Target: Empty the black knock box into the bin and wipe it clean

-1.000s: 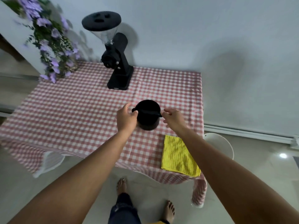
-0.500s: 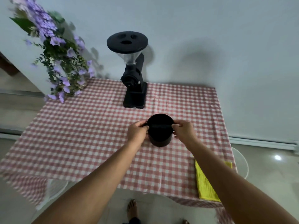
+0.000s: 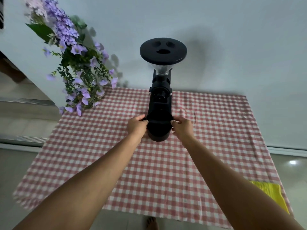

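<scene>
Plain pale wall (image 3: 232, 39) fills the upper frame. Glossy tiled floor (image 3: 295, 176) at right (one light reflection). Table in red-checked cloth (image 3: 157, 171) occupies centre.

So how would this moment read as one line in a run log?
stage: gripping | left hand: on knock box | right hand: on knock box | box: on checked tablecloth, before grinder | yellow cloth: untouched

Your right forearm covers part of the yellow cloth (image 3: 272, 195) at the lower right of the frame. The knock box (image 3: 158, 130) hides the grinder's (image 3: 160, 97) base, and black on black blurs their border. Your fingertips (image 3: 144, 120) curl out of sight at its rim. The flowers (image 3: 73, 63) are cut off upper left.
</scene>
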A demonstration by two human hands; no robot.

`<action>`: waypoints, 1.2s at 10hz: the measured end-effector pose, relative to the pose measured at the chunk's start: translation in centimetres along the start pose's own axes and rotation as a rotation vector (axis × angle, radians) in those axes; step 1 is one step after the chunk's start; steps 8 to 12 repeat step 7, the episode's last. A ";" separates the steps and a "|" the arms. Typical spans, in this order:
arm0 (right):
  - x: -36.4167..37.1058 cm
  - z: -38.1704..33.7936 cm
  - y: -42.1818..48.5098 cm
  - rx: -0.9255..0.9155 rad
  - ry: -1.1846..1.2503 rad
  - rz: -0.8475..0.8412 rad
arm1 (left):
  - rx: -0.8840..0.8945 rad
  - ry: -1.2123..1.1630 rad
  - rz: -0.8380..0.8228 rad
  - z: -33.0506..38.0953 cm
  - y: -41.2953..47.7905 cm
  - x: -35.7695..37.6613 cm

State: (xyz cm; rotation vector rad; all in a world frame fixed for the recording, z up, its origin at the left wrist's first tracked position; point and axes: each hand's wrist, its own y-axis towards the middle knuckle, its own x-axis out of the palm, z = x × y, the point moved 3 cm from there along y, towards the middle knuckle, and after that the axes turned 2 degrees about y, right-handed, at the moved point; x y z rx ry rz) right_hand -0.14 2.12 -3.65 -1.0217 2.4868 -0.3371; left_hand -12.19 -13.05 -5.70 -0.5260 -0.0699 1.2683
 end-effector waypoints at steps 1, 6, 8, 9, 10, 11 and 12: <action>0.8 -0.4 0.4 -0.008 -0.021 0.016 | -0.011 0.002 -0.019 -0.1 1.0 -0.4; 1.5 0.2 0.2 -0.065 -0.125 0.032 | 0.029 0.060 -0.053 -0.6 0.8 -0.8; 0.9 0.7 -0.3 -0.073 -0.144 0.061 | 0.066 0.157 -0.012 -0.5 -0.2 -1.1; 0.9 0.7 -0.3 -0.073 -0.144 0.061 | 0.066 0.157 -0.012 -0.5 -0.2 -1.1; 0.9 0.7 -0.3 -0.073 -0.144 0.061 | 0.066 0.157 -0.012 -0.5 -0.2 -1.1; 0.9 0.7 -0.3 -0.073 -0.144 0.061 | 0.066 0.157 -0.012 -0.5 -0.2 -1.1; 0.9 0.7 -0.3 -0.073 -0.144 0.061 | 0.066 0.157 -0.012 -0.5 -0.2 -1.1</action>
